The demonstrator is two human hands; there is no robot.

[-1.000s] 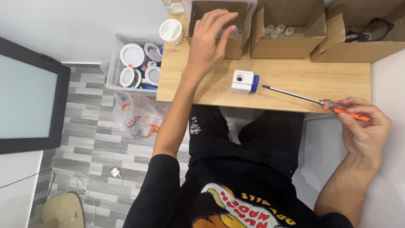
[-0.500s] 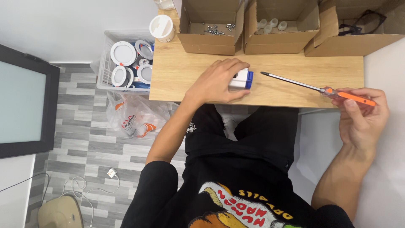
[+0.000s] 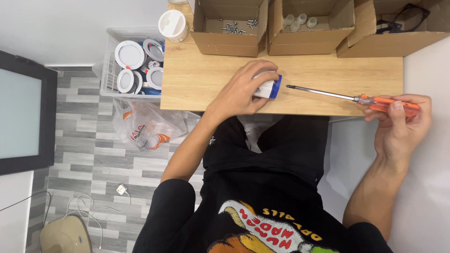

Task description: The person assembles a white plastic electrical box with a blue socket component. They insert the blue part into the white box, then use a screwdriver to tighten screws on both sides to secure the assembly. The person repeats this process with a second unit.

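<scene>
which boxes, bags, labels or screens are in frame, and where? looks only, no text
Three open brown cardboard boxes in a row on the desk's far edge.
Clear plastic bag with red and blue print, on the floor left of the desk.
Dark-framed pale screen, far left, rectangular.
White basket of round white fittings beside the desk.

Along the far edge of the wooden table (image 3: 201,79) stand three open cardboard boxes: one with loose screws (image 3: 229,28), one with small white caps (image 3: 309,26), one with a dark cable (image 3: 393,28). A white lidded jar (image 3: 172,24) sits at eleven o'clock. At nine o'clock, a clear crate of round white lamps (image 3: 133,65); beneath it a crumpled plastic bag (image 3: 145,126) on grey floor.
</scene>
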